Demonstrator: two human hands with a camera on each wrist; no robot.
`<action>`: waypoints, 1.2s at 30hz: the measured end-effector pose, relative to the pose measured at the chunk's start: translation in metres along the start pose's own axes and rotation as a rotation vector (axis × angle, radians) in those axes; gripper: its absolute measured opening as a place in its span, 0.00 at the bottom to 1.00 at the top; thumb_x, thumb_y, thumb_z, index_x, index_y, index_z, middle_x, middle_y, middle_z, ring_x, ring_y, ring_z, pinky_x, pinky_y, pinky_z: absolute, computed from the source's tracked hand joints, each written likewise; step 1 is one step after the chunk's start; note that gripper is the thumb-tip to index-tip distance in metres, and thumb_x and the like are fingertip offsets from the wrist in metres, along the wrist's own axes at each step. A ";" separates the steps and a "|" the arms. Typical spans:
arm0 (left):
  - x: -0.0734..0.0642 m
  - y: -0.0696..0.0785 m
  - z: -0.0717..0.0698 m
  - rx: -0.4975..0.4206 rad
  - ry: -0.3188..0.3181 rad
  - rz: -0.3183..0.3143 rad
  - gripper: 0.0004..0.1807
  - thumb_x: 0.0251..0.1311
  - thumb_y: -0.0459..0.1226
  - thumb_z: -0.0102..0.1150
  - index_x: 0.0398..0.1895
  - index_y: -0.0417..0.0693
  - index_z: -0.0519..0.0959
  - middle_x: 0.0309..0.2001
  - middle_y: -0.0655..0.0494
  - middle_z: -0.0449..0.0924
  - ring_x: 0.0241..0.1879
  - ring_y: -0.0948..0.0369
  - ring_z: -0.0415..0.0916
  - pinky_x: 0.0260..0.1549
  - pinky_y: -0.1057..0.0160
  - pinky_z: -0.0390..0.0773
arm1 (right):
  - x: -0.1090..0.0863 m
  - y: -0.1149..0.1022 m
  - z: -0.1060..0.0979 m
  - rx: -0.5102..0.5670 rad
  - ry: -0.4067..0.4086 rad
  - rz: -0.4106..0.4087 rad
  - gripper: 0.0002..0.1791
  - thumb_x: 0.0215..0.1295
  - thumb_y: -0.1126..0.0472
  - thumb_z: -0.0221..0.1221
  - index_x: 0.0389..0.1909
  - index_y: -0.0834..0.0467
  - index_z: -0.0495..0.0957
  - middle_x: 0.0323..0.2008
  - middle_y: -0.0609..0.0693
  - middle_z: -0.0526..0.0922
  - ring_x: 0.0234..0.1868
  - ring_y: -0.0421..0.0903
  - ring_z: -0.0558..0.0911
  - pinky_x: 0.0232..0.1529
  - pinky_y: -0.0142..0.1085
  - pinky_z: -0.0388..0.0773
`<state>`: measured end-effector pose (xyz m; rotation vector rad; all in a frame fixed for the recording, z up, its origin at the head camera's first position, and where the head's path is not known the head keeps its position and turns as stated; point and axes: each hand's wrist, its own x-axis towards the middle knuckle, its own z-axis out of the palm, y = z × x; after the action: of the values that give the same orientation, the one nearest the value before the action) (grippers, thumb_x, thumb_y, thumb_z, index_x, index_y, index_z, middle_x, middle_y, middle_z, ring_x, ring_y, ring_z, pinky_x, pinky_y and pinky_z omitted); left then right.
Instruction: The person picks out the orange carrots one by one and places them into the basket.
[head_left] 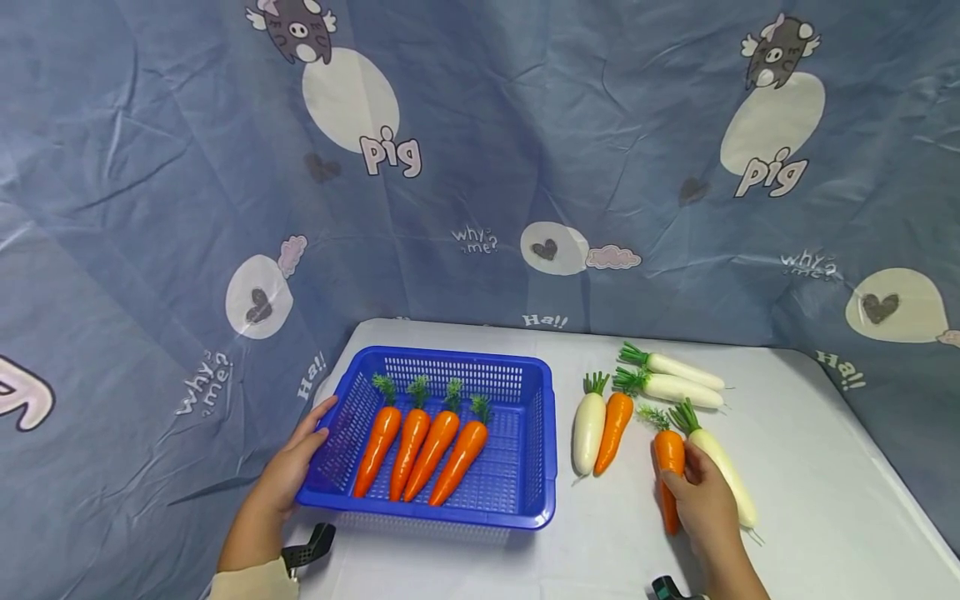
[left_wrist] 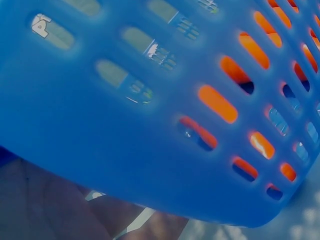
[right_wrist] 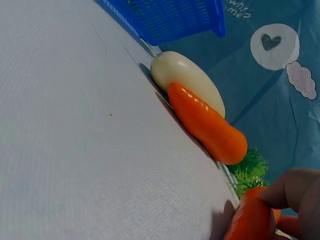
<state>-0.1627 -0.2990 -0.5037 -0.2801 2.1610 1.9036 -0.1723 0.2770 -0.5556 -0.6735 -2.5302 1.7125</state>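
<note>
My right hand [head_left: 705, 496] pinches an orange carrot [head_left: 669, 450] with a green leafy tuft, thumb on its near side. In the right wrist view the fingers press against this carrot [right_wrist: 252, 215] at the lower right. A white radish [head_left: 722, 471] lies just beyond that hand. My left hand [head_left: 288, 467] touches the left rim of a blue plastic basket [head_left: 542, 450], thumb and forefinger spread. Inside the basket several carrots [head_left: 411, 446] lie side by side, tufts pointing away. The basket's slotted wall [left_wrist: 115, 145] fills the left wrist view, with orange showing through it.
Between basket and right hand, another white radish [head_left: 589, 432] lies beside a loose carrot [head_left: 615, 429]. Two more radishes [head_left: 678, 389] lie at the back right. White cloth covers the table [head_left: 825, 433]; a blue printed curtain [head_left: 480, 167] hangs behind.
</note>
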 end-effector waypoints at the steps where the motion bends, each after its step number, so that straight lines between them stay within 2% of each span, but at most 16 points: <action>1: 0.000 0.000 0.000 0.003 0.002 0.000 0.31 0.84 0.43 0.29 0.86 0.73 0.44 0.86 0.44 0.32 0.74 0.38 0.52 0.50 0.56 0.75 | 0.000 0.000 0.000 0.002 0.007 0.003 0.43 0.70 0.68 0.58 0.83 0.63 0.51 0.80 0.66 0.59 0.78 0.64 0.64 0.72 0.55 0.66; 5: -0.001 0.000 0.000 0.031 0.011 -0.001 0.31 0.84 0.43 0.29 0.86 0.72 0.45 0.86 0.46 0.32 0.77 0.37 0.49 0.54 0.55 0.72 | 0.000 0.001 0.000 0.024 0.031 0.022 0.43 0.71 0.68 0.58 0.83 0.62 0.52 0.80 0.65 0.59 0.79 0.63 0.63 0.73 0.54 0.65; 10: -0.001 0.000 -0.001 0.052 0.011 0.003 0.31 0.84 0.44 0.29 0.86 0.72 0.45 0.86 0.47 0.31 0.79 0.36 0.45 0.59 0.50 0.67 | -0.001 0.002 0.000 0.076 0.023 0.042 0.42 0.72 0.67 0.56 0.84 0.61 0.51 0.81 0.63 0.57 0.80 0.60 0.61 0.74 0.52 0.63; 15: 0.000 0.000 -0.001 0.045 0.011 -0.008 0.31 0.84 0.44 0.30 0.85 0.73 0.45 0.86 0.46 0.31 0.78 0.36 0.46 0.55 0.54 0.70 | -0.002 0.001 0.000 0.137 0.020 0.068 0.39 0.74 0.63 0.56 0.83 0.60 0.54 0.80 0.64 0.60 0.78 0.61 0.64 0.73 0.50 0.67; 18: -0.001 0.001 -0.001 0.033 0.008 -0.015 0.31 0.84 0.44 0.30 0.85 0.74 0.45 0.86 0.46 0.31 0.77 0.36 0.48 0.53 0.56 0.73 | -0.003 0.001 0.000 0.178 0.021 0.072 0.38 0.74 0.63 0.56 0.82 0.61 0.56 0.79 0.66 0.61 0.77 0.61 0.65 0.62 0.32 0.77; 20: -0.001 0.001 -0.001 0.029 0.006 -0.014 0.31 0.84 0.44 0.29 0.85 0.74 0.44 0.86 0.45 0.31 0.77 0.36 0.48 0.52 0.56 0.73 | -0.003 0.001 0.000 0.185 0.027 0.069 0.37 0.74 0.63 0.56 0.82 0.62 0.57 0.78 0.67 0.62 0.76 0.62 0.65 0.50 0.21 0.77; 22: -0.001 0.001 -0.001 0.028 0.004 -0.010 0.31 0.84 0.44 0.29 0.85 0.74 0.44 0.86 0.45 0.31 0.77 0.36 0.48 0.53 0.55 0.74 | -0.004 0.000 0.001 0.197 0.033 0.070 0.37 0.74 0.64 0.56 0.81 0.62 0.57 0.78 0.67 0.62 0.75 0.61 0.66 0.38 0.15 0.70; 26: 0.000 0.001 -0.002 0.027 0.002 -0.005 0.31 0.84 0.43 0.29 0.85 0.74 0.44 0.86 0.46 0.30 0.77 0.36 0.47 0.53 0.56 0.73 | -0.006 -0.002 0.003 0.227 0.046 0.086 0.36 0.74 0.64 0.56 0.81 0.63 0.58 0.77 0.67 0.63 0.74 0.61 0.65 0.36 0.14 0.70; 31: 0.000 -0.001 -0.002 0.020 0.005 -0.020 0.31 0.84 0.44 0.29 0.85 0.75 0.45 0.86 0.46 0.31 0.76 0.36 0.48 0.52 0.56 0.74 | -0.009 -0.005 0.006 0.275 0.031 0.090 0.36 0.76 0.64 0.55 0.81 0.63 0.57 0.77 0.67 0.62 0.73 0.58 0.64 0.37 0.15 0.72; 36: -0.001 -0.001 -0.002 0.011 0.006 -0.022 0.31 0.84 0.44 0.29 0.85 0.76 0.44 0.86 0.46 0.31 0.76 0.37 0.49 0.51 0.56 0.75 | -0.014 -0.008 0.010 0.307 0.007 0.061 0.35 0.77 0.65 0.54 0.81 0.63 0.57 0.77 0.67 0.62 0.63 0.45 0.70 0.41 0.16 0.73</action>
<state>-0.1618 -0.3009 -0.5044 -0.3059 2.1622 1.8814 -0.1642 0.2609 -0.5496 -0.7367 -2.1909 2.0519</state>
